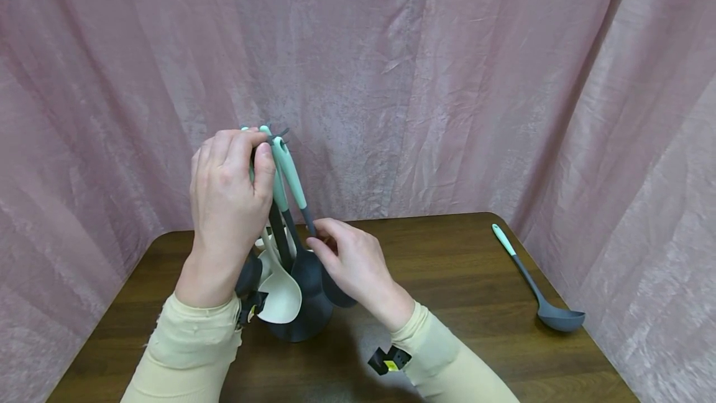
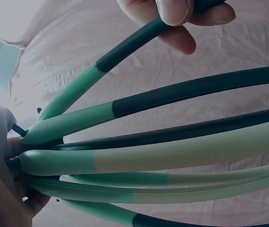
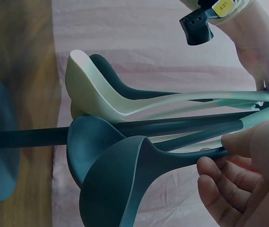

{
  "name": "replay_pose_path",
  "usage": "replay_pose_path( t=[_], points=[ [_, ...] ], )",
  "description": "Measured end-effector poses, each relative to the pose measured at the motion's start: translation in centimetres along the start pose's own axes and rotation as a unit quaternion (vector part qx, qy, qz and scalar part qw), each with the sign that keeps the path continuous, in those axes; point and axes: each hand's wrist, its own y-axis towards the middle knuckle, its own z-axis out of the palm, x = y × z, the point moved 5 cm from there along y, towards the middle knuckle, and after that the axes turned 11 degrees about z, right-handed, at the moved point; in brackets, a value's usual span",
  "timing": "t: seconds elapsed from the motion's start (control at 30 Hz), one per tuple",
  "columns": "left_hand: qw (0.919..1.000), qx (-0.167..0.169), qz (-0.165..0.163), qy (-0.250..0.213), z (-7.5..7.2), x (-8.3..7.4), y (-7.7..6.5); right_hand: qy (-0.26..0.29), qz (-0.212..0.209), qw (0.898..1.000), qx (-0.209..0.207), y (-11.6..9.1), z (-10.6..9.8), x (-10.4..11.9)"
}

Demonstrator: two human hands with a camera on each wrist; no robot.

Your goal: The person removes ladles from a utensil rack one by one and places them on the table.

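Left hand (image 1: 229, 185) curls fingers round the rack (image 3: 32, 137) top; right hand (image 1: 355, 260) pinches a hanging ladle (image 3: 110, 179). Across roomy table (image 1: 442, 260), at three o'clock, a loose ladle (image 1: 527, 278) lies near the edge.

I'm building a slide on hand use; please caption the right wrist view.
Right hand pinches a dark ladle by its shaft beside utensils hanging around a dark stand.

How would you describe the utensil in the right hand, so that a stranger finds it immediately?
On the brown table is a dark stand crowded with utensils. In the head view, look along the cluster's right side for a dark ladle with a mint handle. Unlike its neighbours, its stem is pinched by the right hand.
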Motion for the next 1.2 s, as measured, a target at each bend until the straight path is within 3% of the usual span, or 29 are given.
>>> replay_pose_path(
  t=[0.57,1.2],
  points=[
    [0.9998,0.015,0.006,0.007,0.1,0.1,0.0,0.013,-0.003,1.0,-0.022,-0.2,-1.1,-0.1],
    [0.9999,-0.005,-0.01,-0.013,0.2,0.3,0.0,0.005,0.019,1.0,-0.021,-0.5,-1.7,-1.3]
  ],
)
